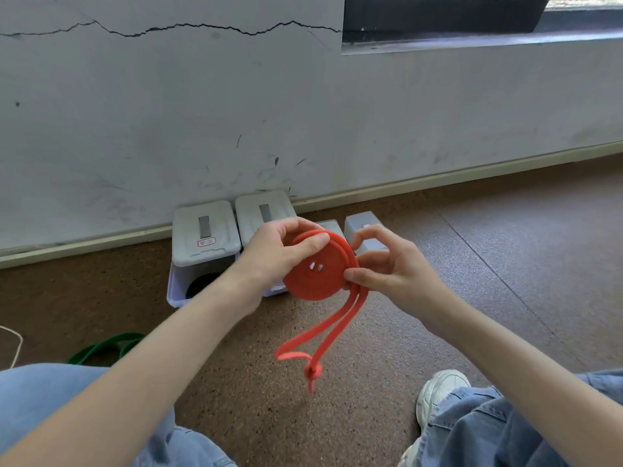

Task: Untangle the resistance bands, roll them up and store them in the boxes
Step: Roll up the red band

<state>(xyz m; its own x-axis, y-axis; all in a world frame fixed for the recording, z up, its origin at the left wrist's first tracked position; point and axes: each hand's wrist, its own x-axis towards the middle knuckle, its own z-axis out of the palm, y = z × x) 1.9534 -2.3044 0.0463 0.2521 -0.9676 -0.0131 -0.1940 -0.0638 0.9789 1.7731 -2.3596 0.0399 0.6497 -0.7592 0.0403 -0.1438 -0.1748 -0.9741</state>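
Note:
A red resistance band (317, 274) is wound into a flat coil held in the air above the floor. My left hand (279, 247) grips the coil's top left edge, thumb across the rim. My right hand (384, 267) pinches the coil's right side, where two loose strands hang down to a twisted end (312, 372). A green band (101, 347) lies on the floor at the left, partly hidden by my left arm. Grey-lidded storage boxes (204, 230) stand against the wall behind my hands; the left one holds something dark.
My knees in blue jeans (40, 396) and a white shoe (438, 392) frame the brown speckled floor. A second lidded box (263, 210) and two smaller grey boxes (364, 227) stand along the skirting. A pale cord (17, 342) lies at the far left.

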